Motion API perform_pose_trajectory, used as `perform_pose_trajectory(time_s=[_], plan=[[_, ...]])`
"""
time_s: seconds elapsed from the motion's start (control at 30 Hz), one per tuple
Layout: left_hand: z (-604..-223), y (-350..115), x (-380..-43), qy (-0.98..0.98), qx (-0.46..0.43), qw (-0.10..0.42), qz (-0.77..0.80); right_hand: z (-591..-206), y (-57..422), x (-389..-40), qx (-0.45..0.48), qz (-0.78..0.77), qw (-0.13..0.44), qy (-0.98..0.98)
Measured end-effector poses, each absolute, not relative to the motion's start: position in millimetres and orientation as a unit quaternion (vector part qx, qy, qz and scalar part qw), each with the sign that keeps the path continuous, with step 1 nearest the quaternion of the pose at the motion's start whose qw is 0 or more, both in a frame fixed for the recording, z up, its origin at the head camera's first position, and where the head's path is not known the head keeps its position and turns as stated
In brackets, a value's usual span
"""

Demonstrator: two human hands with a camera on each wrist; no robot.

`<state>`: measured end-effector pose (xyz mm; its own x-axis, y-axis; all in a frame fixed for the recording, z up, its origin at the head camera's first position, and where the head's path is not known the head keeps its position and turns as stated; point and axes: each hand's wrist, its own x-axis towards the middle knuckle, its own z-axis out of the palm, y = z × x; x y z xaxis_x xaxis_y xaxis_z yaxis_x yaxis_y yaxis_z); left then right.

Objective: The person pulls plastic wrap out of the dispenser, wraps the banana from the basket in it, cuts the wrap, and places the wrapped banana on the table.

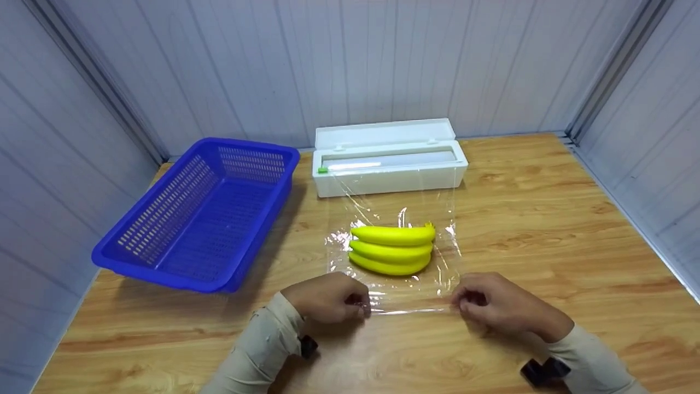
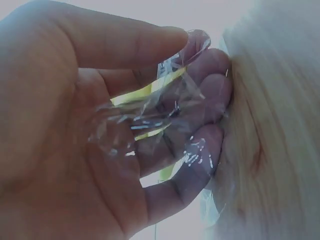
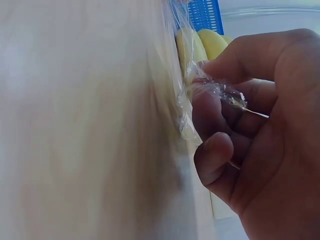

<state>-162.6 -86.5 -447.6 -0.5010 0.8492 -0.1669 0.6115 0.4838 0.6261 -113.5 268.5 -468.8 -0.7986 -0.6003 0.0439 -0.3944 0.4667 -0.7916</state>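
Note:
A bunch of yellow bananas [image 1: 391,250] lies on the table with its stem end to the right. Clear plastic wrap [image 1: 407,295] stretches from the white box toward the front, spread about the bananas. At its front left corner my left hand [image 1: 331,298] pinches the wrap between thumb and index finger; the left wrist view shows crumpled film [image 2: 192,95] across those fingers. My right hand [image 1: 500,301] pinches the front right corner, and a bunched bit of film [image 3: 215,90] sticks out between thumb and fingers in the right wrist view.
Behind the bananas stands the white wrap box [image 1: 388,180], its lid raised, with a green slider [image 1: 322,170] at the left of its front edge. A blue plastic basket [image 1: 240,219] is at the left. Pale panel walls [image 1: 383,65] enclose the wooden table [image 1: 547,235].

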Motion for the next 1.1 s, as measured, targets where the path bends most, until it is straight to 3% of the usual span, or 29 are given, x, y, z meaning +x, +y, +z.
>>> perform_pose_trajectory(time_s=[0.83, 1.1], plan=[[-446, -101, -165, 0.82, 0.423, 0.236, 0.306, -463, 275, -114, -0.281, -0.486, 0.11, 0.82], [-434, -94, -162, 0.829, 0.43, 0.177, 0.311, -459, 279, -113, -0.295, -0.55, 0.114, 0.773]])
